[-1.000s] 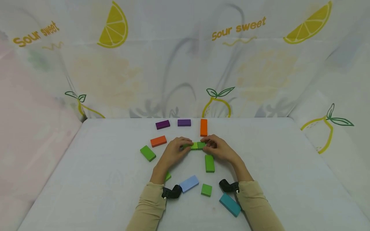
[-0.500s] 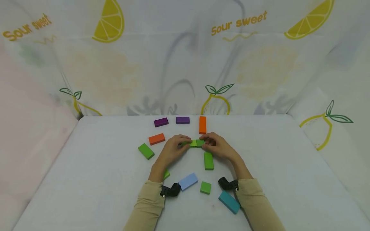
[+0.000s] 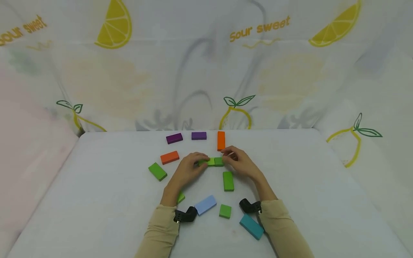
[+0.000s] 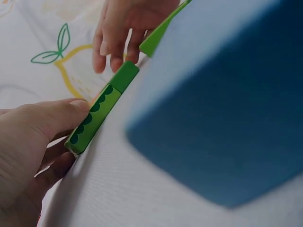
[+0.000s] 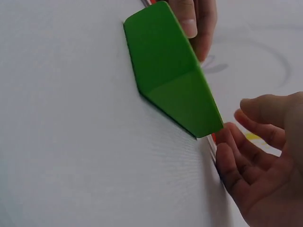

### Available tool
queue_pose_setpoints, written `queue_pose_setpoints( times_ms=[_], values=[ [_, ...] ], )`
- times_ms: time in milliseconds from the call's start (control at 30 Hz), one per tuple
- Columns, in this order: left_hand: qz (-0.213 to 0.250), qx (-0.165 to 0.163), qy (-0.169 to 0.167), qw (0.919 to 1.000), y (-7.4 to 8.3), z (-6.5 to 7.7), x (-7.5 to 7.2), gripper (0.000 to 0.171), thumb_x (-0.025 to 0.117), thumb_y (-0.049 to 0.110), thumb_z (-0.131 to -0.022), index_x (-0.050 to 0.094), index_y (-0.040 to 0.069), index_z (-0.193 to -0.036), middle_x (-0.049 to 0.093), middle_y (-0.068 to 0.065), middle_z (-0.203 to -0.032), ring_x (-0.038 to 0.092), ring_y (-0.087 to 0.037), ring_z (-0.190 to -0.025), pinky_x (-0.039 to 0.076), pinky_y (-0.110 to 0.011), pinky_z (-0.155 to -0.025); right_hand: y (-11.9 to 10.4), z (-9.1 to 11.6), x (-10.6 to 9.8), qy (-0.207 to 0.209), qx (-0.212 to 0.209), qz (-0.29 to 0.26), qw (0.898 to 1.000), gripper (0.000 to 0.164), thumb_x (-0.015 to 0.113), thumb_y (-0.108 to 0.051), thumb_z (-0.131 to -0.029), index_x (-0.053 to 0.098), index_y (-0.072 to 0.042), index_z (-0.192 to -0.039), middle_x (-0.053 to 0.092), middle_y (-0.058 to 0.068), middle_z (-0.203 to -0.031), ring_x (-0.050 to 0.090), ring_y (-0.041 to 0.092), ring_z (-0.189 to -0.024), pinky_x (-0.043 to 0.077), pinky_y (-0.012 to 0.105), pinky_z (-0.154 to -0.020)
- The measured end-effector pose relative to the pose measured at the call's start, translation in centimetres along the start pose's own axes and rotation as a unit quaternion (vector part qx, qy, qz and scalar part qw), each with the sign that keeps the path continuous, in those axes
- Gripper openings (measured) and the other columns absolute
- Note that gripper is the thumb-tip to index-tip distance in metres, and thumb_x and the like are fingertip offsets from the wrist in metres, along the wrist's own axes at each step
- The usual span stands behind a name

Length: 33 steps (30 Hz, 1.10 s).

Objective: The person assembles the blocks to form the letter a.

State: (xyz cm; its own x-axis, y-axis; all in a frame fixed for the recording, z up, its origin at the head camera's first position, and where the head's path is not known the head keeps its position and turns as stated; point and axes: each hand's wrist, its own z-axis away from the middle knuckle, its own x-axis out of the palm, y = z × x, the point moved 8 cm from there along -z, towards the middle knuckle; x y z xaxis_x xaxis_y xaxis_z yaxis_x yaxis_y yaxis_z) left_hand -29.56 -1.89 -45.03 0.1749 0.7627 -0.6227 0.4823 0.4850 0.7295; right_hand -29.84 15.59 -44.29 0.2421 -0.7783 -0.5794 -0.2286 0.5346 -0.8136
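My left hand (image 3: 189, 168) pinches a light green block with dark green scallops (image 4: 98, 118) between thumb and fingers, near the middle of the table. A small plain green block (image 3: 219, 162) stands end to end against it on the right. My right hand (image 3: 241, 163) is just beside that small block, its thumb and fingers loosely bent and apart, holding nothing in the right wrist view. A longer green block (image 3: 228, 181) lies in front of the right fingers. In the head view the left fingers partly hide the scalloped block.
Behind the hands lie an orange block (image 3: 221, 141), two purple blocks (image 3: 199, 135) and a red-orange block (image 3: 169, 157). A green block (image 3: 157, 171) is at left. Nearer are light blue (image 3: 205, 205), small green (image 3: 225, 211) and teal (image 3: 251, 227) blocks.
My right thumb and fingers have come away from the small green block and moved slightly right of it. The left hand keeps its pinch. The head view has shifted slightly.
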Motion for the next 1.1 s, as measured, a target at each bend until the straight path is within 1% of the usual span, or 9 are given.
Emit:
queue_pose_setpoints(
  times_ms=[167,233,333,467,600,833,900,967,1100],
  values=[
    [0.005,0.007,-0.008,0.9999,0.1,0.1,-0.1,0.023,0.068,0.013,-0.087,0.070,0.014,-0.110,0.067,-0.003,-0.115,0.059,-0.023,-0.111,0.045,-0.040,-0.098,0.3,-0.2,-0.8,0.027,0.045,-0.031,0.998,0.032,0.053,-0.017,-0.097,0.052,-0.001,-0.124,0.058,0.019,-0.111,0.060,0.025,-0.089,0.050,0.029,-0.073],
    [0.004,0.007,-0.011,0.9999,0.1,0.2,-0.1,0.024,0.068,0.012,-0.087,0.070,0.013,-0.110,0.067,-0.003,-0.114,0.059,-0.022,-0.111,0.045,-0.040,-0.097,0.5,-0.5,-1.1,0.032,0.065,-0.037,0.997,0.034,0.053,-0.018,-0.097,0.050,-0.002,-0.127,0.057,0.020,-0.112,0.061,0.026,-0.088,0.050,0.029,-0.072],
    [0.007,0.006,-0.011,0.9999,0.1,0.2,-0.2,0.024,0.068,0.011,-0.086,0.070,0.013,-0.110,0.067,-0.003,-0.114,0.059,-0.022,-0.111,0.045,-0.039,-0.097,0.9,-1.3,-1.7,0.034,0.089,-0.024,0.995,0.036,0.052,-0.019,-0.097,0.046,-0.004,-0.129,0.055,0.019,-0.114,0.062,0.026,-0.090,0.052,0.030,-0.072],
    [0.013,0.004,-0.011,0.9998,0.3,0.2,-0.2,0.024,0.068,0.010,-0.086,0.070,0.013,-0.110,0.067,-0.003,-0.114,0.059,-0.022,-0.111,0.045,-0.040,-0.098,1.0,-3.1,-2.4,0.018,0.110,0.028,0.993,0.041,0.052,-0.022,-0.096,0.042,-0.005,-0.132,0.056,0.017,-0.113,0.063,0.024,-0.088,0.051,0.028,-0.071],
    [0.013,-0.002,-0.012,0.9998,0.3,0.2,-0.2,0.024,0.068,0.012,-0.086,0.070,0.015,-0.110,0.067,-0.002,-0.115,0.058,-0.021,-0.111,0.045,-0.040,-0.098,0.6,-4.9,-2.8,-0.017,0.120,0.073,0.990,0.050,0.052,-0.024,-0.095,0.037,-0.002,-0.138,0.056,0.019,-0.113,0.065,0.024,-0.085,0.049,0.028,-0.070],
    [0.007,0.010,-0.008,0.9999,0.4,0.3,-0.1,0.024,0.068,0.012,-0.087,0.070,0.013,-0.111,0.067,-0.002,-0.115,0.059,-0.021,-0.110,0.046,-0.039,-0.096,1.6,-7.2,-3.3,-0.056,0.159,0.114,0.979,0.055,0.051,-0.031,-0.094,0.035,-0.005,-0.140,0.056,0.021,-0.116,0.063,0.022,-0.081,0.049,0.034,-0.079],
    [-0.001,0.010,-0.007,0.9999,0.4,0.3,-0.2,0.024,0.068,0.013,-0.087,0.070,0.014,-0.110,0.067,-0.002,-0.115,0.059,-0.020,-0.109,0.046,-0.038,-0.095,1.7,-7.8,-3.1,-0.062,0.162,0.137,0.975,0.056,0.050,-0.034,-0.093,0.035,-0.007,-0.140,0.057,0.021,-0.118,0.062,0.024,-0.086,0.048,0.037,-0.084],
    [-0.006,0.006,-0.010,0.9999,0.4,0.2,-0.2,0.023,0.068,0.014,-0.087,0.070,0.014,-0.110,0.067,-0.001,-0.115,0.059,-0.019,-0.109,0.046,-0.038,-0.095,1.7,-8.2,-2.8,-0.062,0.167,0.159,0.971,0.059,0.050,-0.038,-0.093,0.034,-0.008,-0.140,0.055,0.021,-0.124,0.060,0.029,-0.098,0.045,0.042,-0.091],
    [-0.007,-0.002,-0.020,0.9998,0.2,0.2,-0.1,0.023,0.067,0.016,-0.087,0.070,0.016,-0.111,0.067,0.000,-0.115,0.058,-0.019,-0.111,0.045,-0.038,-0.096,1.7,-8.3,-2.2,-0.057,0.193,0.180,0.963,0.066,0.051,-0.050,-0.090,0.032,-0.012,-0.141,0.046,0.020,-0.139,0.048,0.036,-0.120,0.038,0.050,-0.101]
  ],
)
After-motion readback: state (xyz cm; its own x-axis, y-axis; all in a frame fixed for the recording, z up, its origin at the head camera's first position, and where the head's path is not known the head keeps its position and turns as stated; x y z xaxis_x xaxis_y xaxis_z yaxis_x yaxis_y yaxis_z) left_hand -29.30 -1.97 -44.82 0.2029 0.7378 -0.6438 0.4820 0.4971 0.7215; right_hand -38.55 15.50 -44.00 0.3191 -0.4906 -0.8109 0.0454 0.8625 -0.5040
